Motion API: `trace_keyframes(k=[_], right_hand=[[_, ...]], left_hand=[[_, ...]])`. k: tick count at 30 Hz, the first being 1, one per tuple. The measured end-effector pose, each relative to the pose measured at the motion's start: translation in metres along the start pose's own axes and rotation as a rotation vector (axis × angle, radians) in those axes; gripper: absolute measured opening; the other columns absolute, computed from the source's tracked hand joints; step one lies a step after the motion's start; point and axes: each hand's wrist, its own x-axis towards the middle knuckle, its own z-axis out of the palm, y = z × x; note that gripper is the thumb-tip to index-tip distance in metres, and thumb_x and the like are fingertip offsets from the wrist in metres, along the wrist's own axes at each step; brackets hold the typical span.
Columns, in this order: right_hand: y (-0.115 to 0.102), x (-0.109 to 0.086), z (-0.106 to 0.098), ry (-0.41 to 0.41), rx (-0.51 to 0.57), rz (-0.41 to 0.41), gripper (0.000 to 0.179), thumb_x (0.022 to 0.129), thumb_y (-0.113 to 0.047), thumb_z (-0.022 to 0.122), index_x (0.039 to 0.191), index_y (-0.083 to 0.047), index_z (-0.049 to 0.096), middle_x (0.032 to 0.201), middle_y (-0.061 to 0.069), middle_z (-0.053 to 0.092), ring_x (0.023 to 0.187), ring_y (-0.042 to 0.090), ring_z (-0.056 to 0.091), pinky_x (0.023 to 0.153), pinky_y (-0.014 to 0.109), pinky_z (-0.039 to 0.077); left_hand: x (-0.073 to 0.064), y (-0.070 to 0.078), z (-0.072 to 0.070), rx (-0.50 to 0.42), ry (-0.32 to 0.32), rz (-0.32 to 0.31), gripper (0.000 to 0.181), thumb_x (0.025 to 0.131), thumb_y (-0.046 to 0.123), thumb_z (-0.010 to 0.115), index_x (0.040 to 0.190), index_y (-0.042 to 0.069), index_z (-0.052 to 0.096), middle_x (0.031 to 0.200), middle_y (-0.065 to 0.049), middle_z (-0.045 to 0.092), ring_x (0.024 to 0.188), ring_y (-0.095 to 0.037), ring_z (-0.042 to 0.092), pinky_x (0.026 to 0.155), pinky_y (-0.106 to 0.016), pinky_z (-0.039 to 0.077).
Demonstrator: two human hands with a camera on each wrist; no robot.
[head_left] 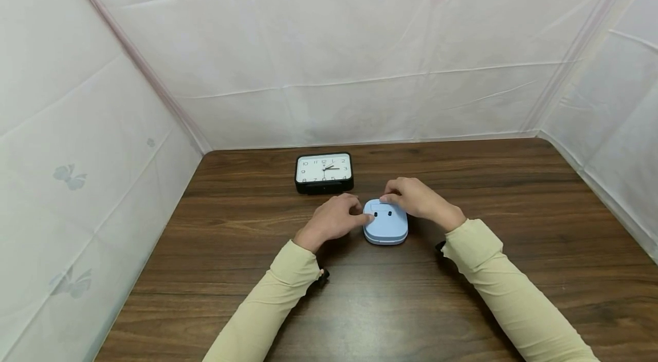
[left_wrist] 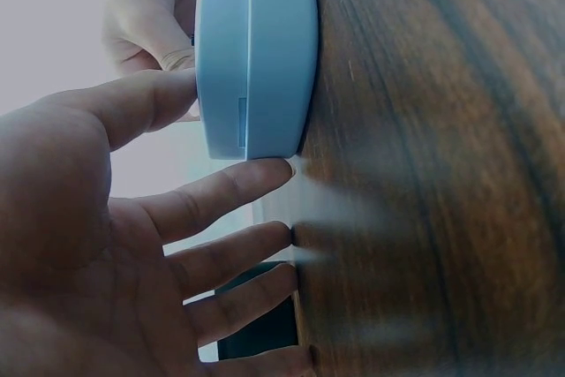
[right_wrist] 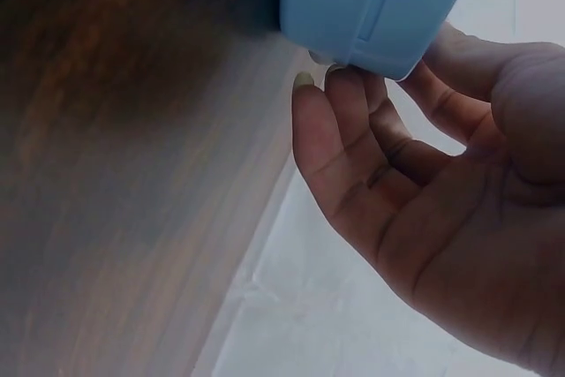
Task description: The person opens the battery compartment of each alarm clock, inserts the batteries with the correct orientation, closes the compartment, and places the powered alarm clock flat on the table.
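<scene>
A light blue rounded case (head_left: 385, 229), which looks like an alarm clock lying face down, rests on the table. Two small black knobs and a rectangular cover outline (head_left: 379, 207) show on its upturned back. My left hand (head_left: 336, 218) holds its left edge, thumb on top and index finger against the side. In the left wrist view, the other fingers of the left hand (left_wrist: 97, 245) spread over the wood. At the far right corner, my right hand (head_left: 413, 197) grips the case, thumb on top beside the cover. Its curled fingers (right_wrist: 357, 143) are at the side of the case.
A black rectangular clock (head_left: 324, 173) with a white dial lies face up behind my left hand. The brown wooden table (head_left: 231, 293) meets pale sheeting (head_left: 354, 105) at the back and sides.
</scene>
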Motion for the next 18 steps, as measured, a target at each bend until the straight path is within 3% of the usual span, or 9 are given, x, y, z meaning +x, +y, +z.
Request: trace_keyframes(k=[12,18], right_hand=[[-0.0006,-0.003,-0.0033,-0.01,-0.026,-0.03,0.012,0.106,-0.015,0.069,0.102,-0.006,0.075,0.095,0.003,0.07,0.084,0.018,0.062,0.075,0.038,0.053],[0.0006,-0.0046,-0.0057,-0.012,-0.034,-0.041,0.01,0.105,-0.014,0.069,0.103,-0.007,0.076,0.097,0.003,0.07,0.086,0.019,0.062,0.076,0.039,0.053]], left_hand=[[-0.002,0.001,-0.0015,0.0,0.001,0.004,0.038,0.102,0.048,0.065,0.114,0.013,0.075,0.138,-0.007,0.065,0.108,-0.025,0.061,0.086,-0.044,0.052],[-0.0017,0.0009,-0.0006,-0.02,-0.006,-0.017,0.043,0.103,0.047,0.065,0.118,0.009,0.078,0.153,-0.011,0.057,0.14,-0.034,0.052,0.105,-0.051,0.049]])
